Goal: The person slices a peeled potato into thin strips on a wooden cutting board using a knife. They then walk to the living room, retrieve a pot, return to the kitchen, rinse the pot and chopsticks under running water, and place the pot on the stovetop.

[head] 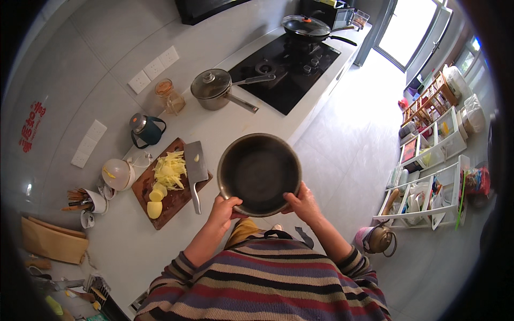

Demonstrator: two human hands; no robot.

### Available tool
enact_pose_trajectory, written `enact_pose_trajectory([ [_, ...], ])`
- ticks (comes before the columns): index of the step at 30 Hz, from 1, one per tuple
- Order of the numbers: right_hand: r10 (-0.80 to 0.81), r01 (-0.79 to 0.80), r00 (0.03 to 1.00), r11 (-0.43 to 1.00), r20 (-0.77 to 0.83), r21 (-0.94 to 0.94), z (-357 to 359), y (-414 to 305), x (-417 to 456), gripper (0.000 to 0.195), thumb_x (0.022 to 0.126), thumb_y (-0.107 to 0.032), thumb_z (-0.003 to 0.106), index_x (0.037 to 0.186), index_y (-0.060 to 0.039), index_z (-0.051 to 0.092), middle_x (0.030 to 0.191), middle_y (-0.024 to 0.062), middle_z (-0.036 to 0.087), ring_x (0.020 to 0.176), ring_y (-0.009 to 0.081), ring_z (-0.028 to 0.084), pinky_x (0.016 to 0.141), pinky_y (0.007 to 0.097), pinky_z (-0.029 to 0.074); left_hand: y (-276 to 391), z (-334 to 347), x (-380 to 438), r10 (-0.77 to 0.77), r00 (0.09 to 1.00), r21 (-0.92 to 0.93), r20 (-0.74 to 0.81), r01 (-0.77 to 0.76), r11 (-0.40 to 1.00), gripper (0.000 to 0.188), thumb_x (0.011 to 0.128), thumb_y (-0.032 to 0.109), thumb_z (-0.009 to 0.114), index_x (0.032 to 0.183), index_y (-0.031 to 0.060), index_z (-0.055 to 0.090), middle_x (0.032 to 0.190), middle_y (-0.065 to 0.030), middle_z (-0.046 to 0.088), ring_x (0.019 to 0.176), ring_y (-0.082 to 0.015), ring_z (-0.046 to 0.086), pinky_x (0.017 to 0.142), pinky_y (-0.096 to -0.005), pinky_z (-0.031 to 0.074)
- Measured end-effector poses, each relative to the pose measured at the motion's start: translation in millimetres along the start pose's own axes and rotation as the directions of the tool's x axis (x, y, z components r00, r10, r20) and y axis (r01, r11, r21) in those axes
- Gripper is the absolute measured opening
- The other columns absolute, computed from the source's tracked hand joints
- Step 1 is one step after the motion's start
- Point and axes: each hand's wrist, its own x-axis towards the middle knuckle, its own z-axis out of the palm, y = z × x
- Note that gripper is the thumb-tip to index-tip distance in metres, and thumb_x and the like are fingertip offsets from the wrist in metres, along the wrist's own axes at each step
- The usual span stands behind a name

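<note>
Both my hands hold a dark round metal bowl (260, 174) by its near rim, in front of my body. My left hand (225, 208) grips the lower left of the rim with the thumb over the edge. On the lower right, my right hand (300, 202) grips it the same way. The bowl's dark inside faces up and I make out nothing in it. To the left, a wooden cutting board (164, 220) carries potato strips (170, 170), several potato pieces (156, 195) and a cleaver (196, 162) whose handle juts past the board.
A lidded saucepan (213, 90) stands beside the black gas hob (277, 76), which holds a lidded wok (306, 28). Along the wall are a glass jar (172, 96), a dark green flask (148, 130) and a chopstick holder (96, 201). White shelves (421, 216) and a kettle (379, 238) stand right.
</note>
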Motion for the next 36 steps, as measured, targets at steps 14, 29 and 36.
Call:
enact_pose_trajectory([
  [14, -0.074, 0.083, 0.919, 0.997, -0.387, 0.005, -135, -97, 129, 0.022, 0.083, -0.009, 0.052, 0.096, 0.0078, 0.059, 0.081, 0.0126, 0.065, 0.063, 0.0217, 0.067, 0.053, 0.0312, 0.060, 91, 97, 166, 0.053, 0.942, 0.098, 0.330, -0.090, 0.991, 0.063, 0.092, 0.050, 0.057, 0.129, 0.0016, 0.045, 0.110, -0.0167, 0.062, 0.088, -0.0236, 0.068, 0.071, -0.0335, 0.057],
  [29, -0.076, 0.095, 0.975, 0.992, -0.210, 0.083, -161, -165, 378, 0.021, 0.086, -0.008, 0.054, 0.096, 0.0104, 0.055, 0.081, 0.0173, 0.066, 0.064, 0.0255, 0.069, 0.059, 0.0320, 0.061, 108, 62, 234, 0.088, 0.993, -0.211, -0.079, -0.103, 0.972, 0.035, 0.098, 0.032, 0.052, 0.120, 0.0048, 0.051, 0.107, -0.0162, 0.064, 0.088, -0.0243, 0.067, 0.074, -0.0335, 0.056],
  [36, -0.027, 0.029, 0.999, 0.999, -0.039, 0.046, -141, -171, 489, 0.022, 0.087, -0.009, 0.056, 0.098, 0.0096, 0.053, 0.083, 0.0158, 0.063, 0.064, 0.0247, 0.067, 0.060, 0.0325, 0.061, 96, 79, 225, 0.064, 0.939, -0.303, -0.339, -0.174, 0.937, 0.037, 0.098, 0.032, 0.051, 0.120, 0.0022, 0.051, 0.107, -0.0160, 0.064, 0.086, -0.0228, 0.067, 0.074, -0.0322, 0.055],
])
